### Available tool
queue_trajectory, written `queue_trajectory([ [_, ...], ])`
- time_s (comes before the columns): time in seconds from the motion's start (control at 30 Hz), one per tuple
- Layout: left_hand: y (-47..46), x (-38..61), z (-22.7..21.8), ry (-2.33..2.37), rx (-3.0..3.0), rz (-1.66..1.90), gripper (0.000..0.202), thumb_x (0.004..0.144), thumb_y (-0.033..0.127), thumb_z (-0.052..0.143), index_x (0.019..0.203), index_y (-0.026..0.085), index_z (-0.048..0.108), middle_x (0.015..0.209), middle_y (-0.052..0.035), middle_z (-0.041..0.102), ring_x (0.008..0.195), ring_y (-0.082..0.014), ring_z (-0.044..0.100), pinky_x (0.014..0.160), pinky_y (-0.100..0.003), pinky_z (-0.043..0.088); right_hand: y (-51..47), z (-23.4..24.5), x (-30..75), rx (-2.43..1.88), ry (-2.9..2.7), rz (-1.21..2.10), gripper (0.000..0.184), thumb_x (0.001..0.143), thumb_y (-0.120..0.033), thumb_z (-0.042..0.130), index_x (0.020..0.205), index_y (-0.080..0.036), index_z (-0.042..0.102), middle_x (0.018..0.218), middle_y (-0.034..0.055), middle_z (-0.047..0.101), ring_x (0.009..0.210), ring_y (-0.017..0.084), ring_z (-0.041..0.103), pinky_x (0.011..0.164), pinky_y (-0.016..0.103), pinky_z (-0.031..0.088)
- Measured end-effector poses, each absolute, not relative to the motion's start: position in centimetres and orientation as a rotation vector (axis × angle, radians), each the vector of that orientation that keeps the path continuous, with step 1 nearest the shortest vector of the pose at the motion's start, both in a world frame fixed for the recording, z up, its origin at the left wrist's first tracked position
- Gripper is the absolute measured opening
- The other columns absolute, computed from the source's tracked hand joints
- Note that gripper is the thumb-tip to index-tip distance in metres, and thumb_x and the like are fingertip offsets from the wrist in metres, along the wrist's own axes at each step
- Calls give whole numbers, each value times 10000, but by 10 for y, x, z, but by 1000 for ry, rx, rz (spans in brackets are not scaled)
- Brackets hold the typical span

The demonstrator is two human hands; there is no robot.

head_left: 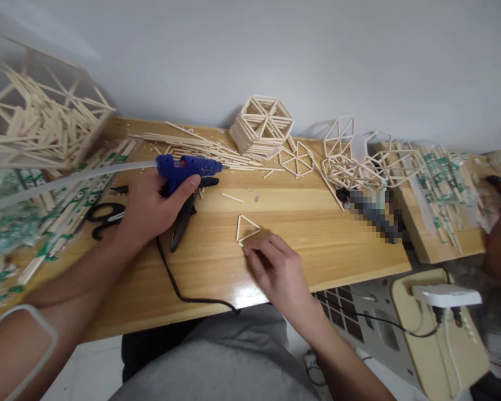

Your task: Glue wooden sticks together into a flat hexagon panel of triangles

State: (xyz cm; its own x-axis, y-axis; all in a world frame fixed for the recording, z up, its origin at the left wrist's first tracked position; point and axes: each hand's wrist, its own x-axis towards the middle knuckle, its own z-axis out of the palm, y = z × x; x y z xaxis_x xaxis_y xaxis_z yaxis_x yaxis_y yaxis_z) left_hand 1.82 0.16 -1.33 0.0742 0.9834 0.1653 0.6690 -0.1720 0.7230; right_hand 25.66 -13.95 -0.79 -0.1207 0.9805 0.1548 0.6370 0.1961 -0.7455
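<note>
Triangular frame of pale wooden sticks (238, 229) lies near the middle of the brown wooden tabletop (338, 245), between its front and back edges. The right hand (278, 262) has its fingertips at the frame's near corner; whether they pinch it, I cannot tell. The left hand (150, 203) grasps a blue plastic glue gun (194, 169). Toward the back edge stands a hexagonal pale-wood stack (256, 140).

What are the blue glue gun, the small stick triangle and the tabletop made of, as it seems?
Blue glue gun: probably hard plastic, from its moulded, evenly coloured body.
Small stick triangle: likely unpainted wood or bamboo, matte; the sticks are pale and plain.
Tabletop: wood or wood-look laminate, with grain streaks; the bright reflection suggests a glossy coating.
</note>
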Motion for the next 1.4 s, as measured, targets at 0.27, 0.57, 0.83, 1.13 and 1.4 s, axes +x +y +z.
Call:
queue_trajectory([
  [0.27, 1, 19, -14, 1665, 1901, 923, 454, 887, 568, 636, 639, 189, 626, 569, 18, 562, 583, -141, 491, 597, -296, 354, -138, -6, 257, -1524, -1834, 684, 148, 1012, -94, 589, 1020, -203, 689, 1023, 71, 716, 995, 216, 679, 893, 361, 569],
  [0.57, 1, 19, -12, 1674, 1907, 926, 409, 877, 548, 634, 670, 195, 637, 589, 24, 573, 593, -139, 494, 587, -294, 344, -138, -4, 256, -1545, -1841, 681, 154, 1007, -96, 586, 1005, -213, 687, 1014, 73, 722, 990, 227, 683, 886, 370, 580],
  [0.83, 1, 20, -13, 1667, 1905, 927, 434, 880, 558, 632, 641, 196, 609, 569, 28, 545, 577, -136, 488, 587, -293, 340, -139, -4, 255, -1559, -1868, 654, 141, 1011, -94, 588, 1024, -192, 688, 1030, 86, 723, 987, 233, 684, 884, 372, 579],
  [1.13, 1, 18, -17, 1603, 1940, 938, 406, 935, 558, 628, 928, 182, 781, 817, 3, 753, 738, -167, 623, 709, -281, 450, -142, -5, 251, -1590, -1854, 655, 111, 1026, -136, 594, 1023, -206, 680, 1016, 79, 717, 951, 230, 692, 836, 354, 569],
  [1.4, 2, 18, -15, 1642, 1920, 911, 459, 903, 587, 618, 676, 190, 660, 613, 7, 639, 612, -162, 556, 606, -302, 392, -105, 8, 262, -1576, -1902, 476, 77, 1009, -160, 643, 966, -201, 692, 896, 55, 713, 820, 211, 673, 770, 331, 542],
])
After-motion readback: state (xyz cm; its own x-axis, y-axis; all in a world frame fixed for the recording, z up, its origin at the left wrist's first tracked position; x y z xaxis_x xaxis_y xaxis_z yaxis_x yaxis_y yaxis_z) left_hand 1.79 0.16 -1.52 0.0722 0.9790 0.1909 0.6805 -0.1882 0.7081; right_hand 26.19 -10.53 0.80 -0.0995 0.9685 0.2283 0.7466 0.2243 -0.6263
